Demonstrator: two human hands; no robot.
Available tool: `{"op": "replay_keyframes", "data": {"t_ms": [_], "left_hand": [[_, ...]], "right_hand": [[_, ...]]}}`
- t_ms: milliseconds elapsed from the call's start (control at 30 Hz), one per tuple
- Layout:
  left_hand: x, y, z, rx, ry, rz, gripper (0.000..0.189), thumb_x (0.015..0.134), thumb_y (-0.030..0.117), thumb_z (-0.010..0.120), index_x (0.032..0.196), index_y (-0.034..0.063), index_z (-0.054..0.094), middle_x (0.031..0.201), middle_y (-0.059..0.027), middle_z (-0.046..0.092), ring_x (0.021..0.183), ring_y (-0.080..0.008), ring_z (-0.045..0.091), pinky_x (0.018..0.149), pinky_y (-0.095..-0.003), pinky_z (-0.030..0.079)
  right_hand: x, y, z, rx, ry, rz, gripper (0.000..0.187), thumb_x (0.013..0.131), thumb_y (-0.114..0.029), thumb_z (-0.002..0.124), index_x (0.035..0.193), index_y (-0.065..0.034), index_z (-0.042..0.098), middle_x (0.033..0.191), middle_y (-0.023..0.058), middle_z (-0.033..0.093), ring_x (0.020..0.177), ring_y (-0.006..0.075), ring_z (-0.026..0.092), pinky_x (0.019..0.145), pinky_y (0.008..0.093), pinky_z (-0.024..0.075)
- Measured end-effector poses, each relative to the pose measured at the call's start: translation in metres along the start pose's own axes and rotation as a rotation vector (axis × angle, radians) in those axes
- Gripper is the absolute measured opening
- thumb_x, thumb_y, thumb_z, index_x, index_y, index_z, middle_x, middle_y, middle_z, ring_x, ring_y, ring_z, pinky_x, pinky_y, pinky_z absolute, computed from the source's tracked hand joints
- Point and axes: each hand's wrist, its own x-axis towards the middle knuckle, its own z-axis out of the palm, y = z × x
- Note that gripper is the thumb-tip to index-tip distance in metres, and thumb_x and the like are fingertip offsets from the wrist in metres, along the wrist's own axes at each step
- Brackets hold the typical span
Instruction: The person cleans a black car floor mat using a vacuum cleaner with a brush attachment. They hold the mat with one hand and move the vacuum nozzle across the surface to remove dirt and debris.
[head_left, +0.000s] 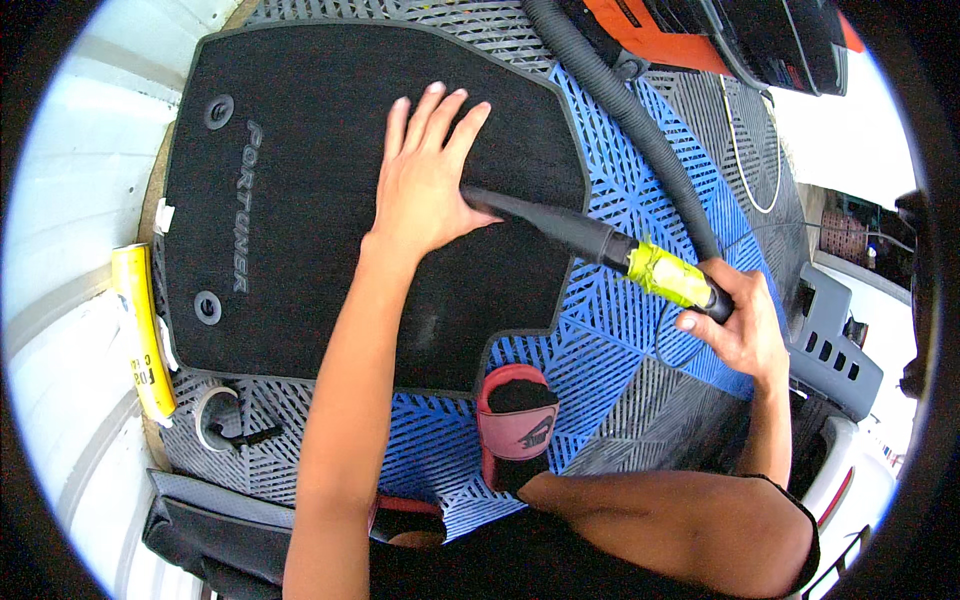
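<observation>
A black carpet car mat (322, 187) with raised lettering and two grommets lies on the slatted floor. My left hand (427, 172) is spread flat on the mat, palm down, fingers apart. In my right hand (739, 315) is the vacuum wand (577, 232), gripped at its rear end behind a band of yellow-green tape (667, 276). The wand's narrow nozzle reaches across the mat, its tip beside my left thumb. From my right hand the ribbed vacuum hose (645, 135) runs up to the top of the view.
A yellow aerosol can (142, 330) lies by the corrugated wall at left, near a white cup-like container (216, 420). An orange and black machine (675, 37) stands top right. Blue and grey floor tiles (622, 360) surround the mat. A red slide sandal (517, 427) is by its lower edge.
</observation>
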Motion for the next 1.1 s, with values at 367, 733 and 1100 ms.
{"op": "replay_keyframes", "data": {"t_ms": [367, 733, 1100], "left_hand": [[-0.116, 0.01, -0.024, 0.265, 0.196, -0.519, 0.135, 0.07, 0.083, 0.081, 0.166, -0.0023, 0.04, 0.177, -0.0207, 0.035, 0.168, -0.0416, 0.022, 0.133, -0.067, 0.013], [-0.119, 0.006, -0.021, 0.264, 0.205, -0.49, 0.133, 0.071, 0.083, 0.081, 0.166, -0.0013, 0.041, 0.176, -0.0206, 0.035, 0.168, -0.0386, 0.022, 0.134, -0.0672, 0.012], [-0.12, 0.005, -0.022, 0.229, 0.211, -0.5, 0.129, 0.071, 0.079, 0.084, 0.164, -0.0013, 0.043, 0.176, -0.0197, 0.037, 0.168, -0.0376, 0.022, 0.135, -0.066, 0.009]], "right_hand": [[0.023, -0.044, 0.009, -0.052, 0.067, 0.057, 0.051, 0.09, -0.047, 0.09, 0.097, -0.0011, 0.069, 0.066, 0.0136, 0.054, 0.057, 0.0249, 0.055, 0.06, 0.0425, 0.0466], [0.042, -0.093, 0.016, -0.242, 0.321, 0.229, 0.048, 0.095, -0.043, 0.087, 0.094, -0.0001, 0.065, 0.061, 0.0153, 0.054, 0.054, 0.0231, 0.053, 0.056, 0.043, 0.0453], [0.027, -0.077, 0.022, -0.236, 0.277, 0.16, 0.049, 0.095, -0.044, 0.087, 0.095, -0.0009, 0.064, 0.061, 0.0149, 0.053, 0.052, 0.0244, 0.05, 0.054, 0.0436, 0.0446]]}}
